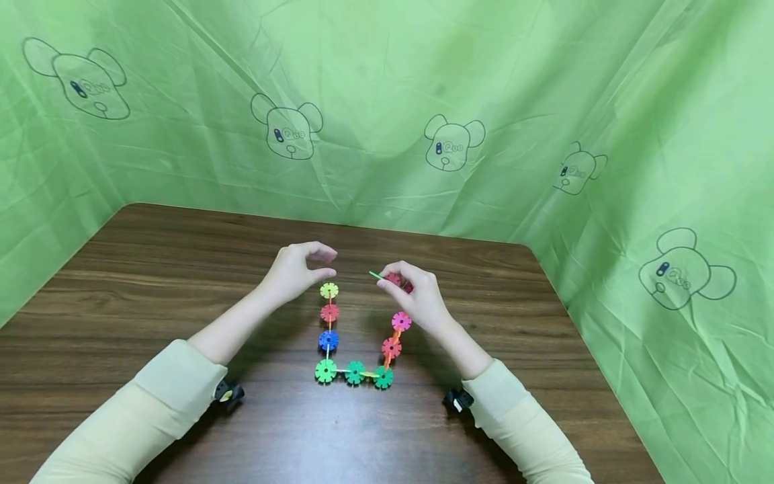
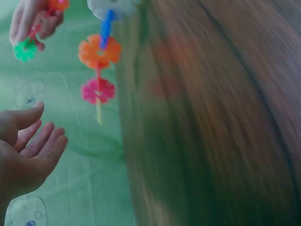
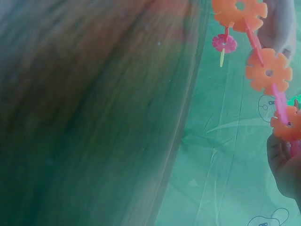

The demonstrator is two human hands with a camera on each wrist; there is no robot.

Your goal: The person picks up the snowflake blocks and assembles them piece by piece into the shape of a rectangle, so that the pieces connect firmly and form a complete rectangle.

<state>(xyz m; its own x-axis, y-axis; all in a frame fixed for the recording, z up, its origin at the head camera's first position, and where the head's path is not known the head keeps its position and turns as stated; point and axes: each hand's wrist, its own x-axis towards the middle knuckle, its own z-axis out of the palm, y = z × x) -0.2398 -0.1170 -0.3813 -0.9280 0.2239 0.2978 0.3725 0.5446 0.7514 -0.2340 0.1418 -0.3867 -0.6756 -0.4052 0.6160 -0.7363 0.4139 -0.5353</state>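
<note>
A U-shaped chain of notched snowflake discs (image 1: 355, 372) lies on the table, with other discs set edge-on between the flat ones. My left hand (image 1: 296, 269) hovers just beyond the yellow-green disc (image 1: 329, 290) at the chain's left end; thumb and fingers are apart, holding nothing. Above the right side, near a pink disc (image 1: 402, 321), my right hand (image 1: 419, 296) pinches joined snowflake discs: a thin green disc (image 1: 375, 275) sticks out edge-on to the left, and a red disc (image 1: 394, 278) shows behind the fingers. The hand hides whether these join the chain.
A brown wooden table (image 1: 145, 269) carries the chain, and a green curtain (image 1: 375, 81) printed with bear outlines stands behind and to the right. Dark wrist cameras (image 1: 228, 392) sit at both cuffs. Both wrist views are partly blurred.
</note>
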